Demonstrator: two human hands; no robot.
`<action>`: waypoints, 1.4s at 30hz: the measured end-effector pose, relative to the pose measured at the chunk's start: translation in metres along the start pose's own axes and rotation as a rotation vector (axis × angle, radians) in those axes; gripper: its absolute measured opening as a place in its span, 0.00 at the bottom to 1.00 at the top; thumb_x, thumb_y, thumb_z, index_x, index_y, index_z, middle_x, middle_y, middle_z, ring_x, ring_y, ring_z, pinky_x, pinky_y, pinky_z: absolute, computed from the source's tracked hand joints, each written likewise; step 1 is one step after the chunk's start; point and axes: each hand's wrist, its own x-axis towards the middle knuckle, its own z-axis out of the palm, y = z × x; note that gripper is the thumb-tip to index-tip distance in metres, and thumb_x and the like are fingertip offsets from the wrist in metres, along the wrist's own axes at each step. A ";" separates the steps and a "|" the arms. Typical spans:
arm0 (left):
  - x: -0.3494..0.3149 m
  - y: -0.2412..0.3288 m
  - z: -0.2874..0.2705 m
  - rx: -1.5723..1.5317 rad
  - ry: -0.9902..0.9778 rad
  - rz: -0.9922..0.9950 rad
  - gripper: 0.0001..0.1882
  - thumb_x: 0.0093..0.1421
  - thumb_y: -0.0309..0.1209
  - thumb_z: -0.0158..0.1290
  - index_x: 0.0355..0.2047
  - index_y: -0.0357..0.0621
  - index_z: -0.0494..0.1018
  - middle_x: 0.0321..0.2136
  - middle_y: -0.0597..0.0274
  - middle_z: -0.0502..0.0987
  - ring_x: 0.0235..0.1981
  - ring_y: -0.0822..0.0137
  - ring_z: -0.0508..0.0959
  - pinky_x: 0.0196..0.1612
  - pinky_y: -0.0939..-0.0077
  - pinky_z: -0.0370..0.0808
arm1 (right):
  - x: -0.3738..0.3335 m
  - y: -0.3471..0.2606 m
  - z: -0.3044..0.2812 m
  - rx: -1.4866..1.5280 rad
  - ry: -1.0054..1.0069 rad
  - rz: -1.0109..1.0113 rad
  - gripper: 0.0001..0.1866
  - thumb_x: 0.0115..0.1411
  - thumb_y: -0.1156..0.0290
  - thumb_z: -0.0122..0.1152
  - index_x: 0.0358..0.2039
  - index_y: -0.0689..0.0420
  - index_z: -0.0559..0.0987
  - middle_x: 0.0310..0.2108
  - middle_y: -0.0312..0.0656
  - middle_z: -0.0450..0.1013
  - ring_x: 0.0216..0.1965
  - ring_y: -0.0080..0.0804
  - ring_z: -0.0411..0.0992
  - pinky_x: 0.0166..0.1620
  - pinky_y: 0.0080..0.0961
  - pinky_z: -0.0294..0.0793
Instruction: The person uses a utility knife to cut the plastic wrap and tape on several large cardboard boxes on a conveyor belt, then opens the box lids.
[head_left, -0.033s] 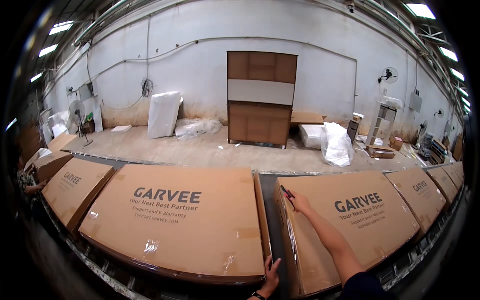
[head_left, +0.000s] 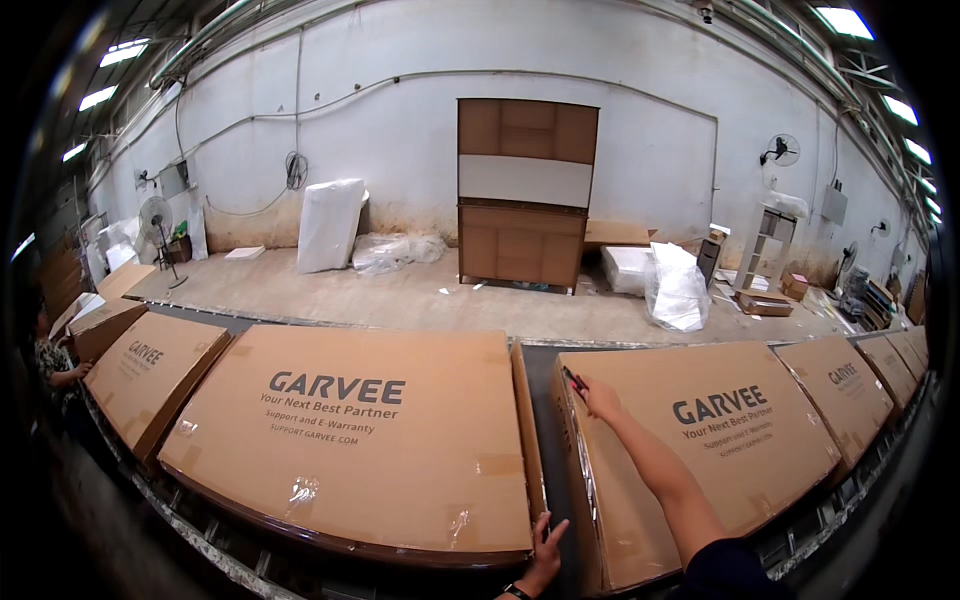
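A large brown carton [head_left: 390, 480] lies flat in front of me on the left, with dark print and clear tape on its top. My left hand [head_left: 543, 558] is at its near right corner, thumb and fingers apart and touching the narrow right end. A second brown carton [head_left: 690, 500] lies to the right across a narrow gap. Over its far left corner my right hand [head_left: 600, 398] is closed on a slim dark tool with a bit of red [head_left: 574, 381]; its exact kind is too small to tell. My right forearm crosses above this carton.
The cartons lie in a row on a dark conveyor [head_left: 556, 440], with more cartons [head_left: 835, 395] at right and a carton [head_left: 150, 370] at left. A person [head_left: 62, 372] stands at the far left. Beyond are a tall brown cabinet [head_left: 525, 240], white wrapped panels [head_left: 330, 225] and a fan [head_left: 158, 225].
The whole view has shifted very slightly. My right hand and the tool keep to the far left corner of the right carton, and my left hand stays at the left carton's corner.
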 end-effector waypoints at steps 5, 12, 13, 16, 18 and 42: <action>-0.012 -0.027 0.008 0.011 -0.062 0.229 0.17 0.52 0.22 0.49 0.41 0.52 0.77 0.57 0.54 0.62 0.58 0.49 0.61 0.60 0.62 0.57 | 0.090 0.007 0.030 -0.500 0.186 -0.022 0.17 0.62 0.58 0.41 0.46 0.48 0.73 0.33 0.47 0.76 0.36 0.47 0.75 0.37 0.44 0.72; -0.003 0.016 0.000 0.212 -0.200 0.184 0.04 0.52 0.25 0.50 0.27 0.45 0.74 0.49 0.51 0.70 0.54 0.47 0.64 0.57 0.54 0.58 | 0.126 -0.010 0.023 -0.746 -0.145 0.072 0.16 0.59 0.65 0.45 0.42 0.49 0.79 0.44 0.45 0.74 0.42 0.43 0.74 0.41 0.40 0.74; 0.000 0.019 -0.005 0.316 -0.211 0.245 0.03 0.52 0.25 0.50 0.26 0.44 0.73 0.45 0.51 0.73 0.51 0.48 0.67 0.54 0.57 0.62 | 0.119 -0.030 0.021 -0.744 -0.152 0.068 0.16 0.59 0.65 0.45 0.42 0.49 0.79 0.44 0.45 0.74 0.42 0.43 0.74 0.41 0.40 0.74; -0.015 -0.001 0.005 0.436 -0.490 0.123 0.09 0.53 0.29 0.49 0.35 0.48 0.73 0.57 0.52 0.61 0.60 0.50 0.57 0.60 0.39 0.48 | 0.075 -0.087 0.004 -0.826 -0.233 0.155 0.10 0.54 0.65 0.55 0.31 0.54 0.82 0.34 0.46 0.77 0.34 0.39 0.76 0.37 0.36 0.74; -0.010 0.012 -0.001 0.570 -0.572 0.129 0.07 0.53 0.30 0.48 0.33 0.48 0.72 0.57 0.52 0.61 0.60 0.49 0.56 0.59 0.35 0.47 | 0.041 -0.105 -0.007 -0.850 -0.615 0.319 0.10 0.54 0.66 0.55 0.32 0.55 0.81 0.33 0.44 0.77 0.34 0.35 0.76 0.35 0.34 0.74; 0.102 0.032 -0.019 0.673 -1.266 0.408 0.37 0.55 0.23 0.39 0.64 0.59 0.42 0.33 0.46 0.75 0.33 0.49 0.77 0.34 0.58 0.75 | -0.433 -0.102 0.018 -0.839 -0.093 0.270 0.17 0.58 0.71 0.46 0.48 0.54 0.75 0.26 0.39 0.76 0.29 0.34 0.77 0.27 0.29 0.76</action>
